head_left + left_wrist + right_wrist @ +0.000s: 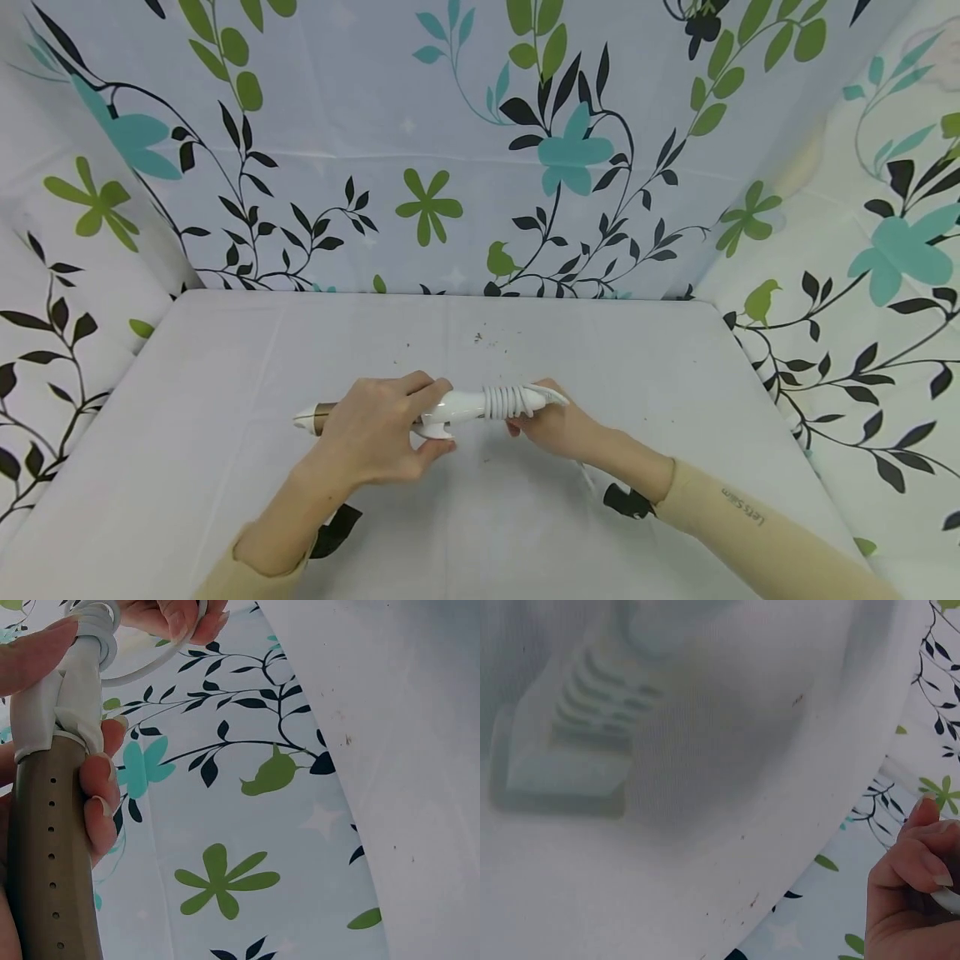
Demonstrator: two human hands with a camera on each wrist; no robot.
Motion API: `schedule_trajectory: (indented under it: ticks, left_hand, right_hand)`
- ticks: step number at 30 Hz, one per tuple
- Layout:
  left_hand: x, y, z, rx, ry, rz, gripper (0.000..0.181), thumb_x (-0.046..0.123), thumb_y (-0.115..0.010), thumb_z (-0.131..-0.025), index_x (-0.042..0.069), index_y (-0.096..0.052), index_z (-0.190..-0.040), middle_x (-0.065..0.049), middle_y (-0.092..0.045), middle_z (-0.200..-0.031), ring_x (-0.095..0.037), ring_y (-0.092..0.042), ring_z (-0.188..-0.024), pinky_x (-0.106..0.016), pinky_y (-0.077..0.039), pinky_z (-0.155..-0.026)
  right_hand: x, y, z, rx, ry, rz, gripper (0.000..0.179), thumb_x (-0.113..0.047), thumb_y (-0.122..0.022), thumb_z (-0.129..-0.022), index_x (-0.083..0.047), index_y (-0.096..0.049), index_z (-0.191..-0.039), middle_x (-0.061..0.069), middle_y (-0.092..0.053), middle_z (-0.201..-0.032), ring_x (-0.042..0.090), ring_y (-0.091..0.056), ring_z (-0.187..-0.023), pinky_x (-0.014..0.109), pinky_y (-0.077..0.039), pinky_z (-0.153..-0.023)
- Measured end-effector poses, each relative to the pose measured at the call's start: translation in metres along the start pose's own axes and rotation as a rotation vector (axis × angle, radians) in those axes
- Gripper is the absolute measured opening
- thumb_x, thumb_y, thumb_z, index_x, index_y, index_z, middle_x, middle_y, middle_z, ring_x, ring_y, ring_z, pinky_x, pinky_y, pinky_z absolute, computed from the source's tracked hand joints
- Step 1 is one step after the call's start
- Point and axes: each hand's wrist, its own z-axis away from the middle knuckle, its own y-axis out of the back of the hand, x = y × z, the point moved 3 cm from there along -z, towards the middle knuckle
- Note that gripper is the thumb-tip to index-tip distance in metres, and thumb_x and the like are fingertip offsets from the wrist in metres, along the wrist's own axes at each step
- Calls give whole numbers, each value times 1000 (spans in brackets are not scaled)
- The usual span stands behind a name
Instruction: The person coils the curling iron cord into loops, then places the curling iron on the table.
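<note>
A white curling iron [461,408] with a brown barrel is held level over the table. My left hand [378,429] grips it around the middle, thumb below and fingers over the top. In the left wrist view the barrel [52,855] shows a row of small holes. The white cord [506,402] lies in several coils around the handle end. At that end my right hand [558,425] pinches the loose stretch of cord. Close to the right wrist camera hangs a blurred white plug [570,765].
A white table [225,400] spreads beneath the hands, with small dark crumbs [480,337] toward its far side. Cloth printed with leaves and flowers [337,167] stands around the back and sides. Black wrist bands [335,531] show under the sleeves.
</note>
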Motion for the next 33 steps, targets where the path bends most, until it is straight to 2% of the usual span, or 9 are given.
schedule_trajectory:
  ticks: [2,5,9,14,27,33]
  left_hand:
    - [-2,1,-1,0,16,4,51,41,-87,-65,12,-70,-104,2,-72,-90,-6,-56,-55,-23,-45,-51]
    - [-5,0,-2,0,33,5,50,40,-86,-66,12,-70,-103,1,-72,-91,-5,-54,-54,-23,-44,-51]
    - [-8,-3,-4,-10,48,-8,49,40,-86,-66,12,-71,-102,1,-72,-90,-4,-51,-54,-22,-42,-51]
    - [-13,-7,-4,-24,75,-22,49,40,-87,-65,12,-72,-102,1,-72,-89,-4,-49,-54,-21,-40,-50]
    - [-27,-14,-5,-56,167,16,46,40,-87,-67,14,-73,-101,4,-67,-83,-4,-46,-57,-22,-39,-53]
    - [-29,-20,-5,-79,176,20,46,41,-87,-68,15,-72,-102,5,-67,-84,-5,-46,-57,-23,-38,-54]
  right_hand:
    - [-2,-6,2,12,-14,-11,9,-9,-61,-98,-9,-67,-91,-6,-58,-64,3,-46,-58,22,-40,-57]
    - [-7,-15,6,27,62,34,8,-15,-62,-98,-14,-67,-92,-9,-53,-62,0,-46,-57,20,-41,-57]
    - [-14,-25,10,25,167,96,28,-15,-59,-100,-11,-62,-73,-9,-51,-59,-4,-41,-54,16,-38,-51]
    - [-22,-29,15,13,166,105,34,-15,-56,-102,-11,-57,-69,-10,-51,-58,-6,-36,-51,14,-33,-47]
    - [-34,-30,22,3,164,36,36,-18,-52,-104,-14,-56,-69,-9,-52,-57,-7,-34,-49,14,-32,-45]
    - [-40,-26,24,-13,182,99,33,-13,-54,-103,-15,-55,-70,-11,-52,-58,-8,-37,-50,12,-35,-47]
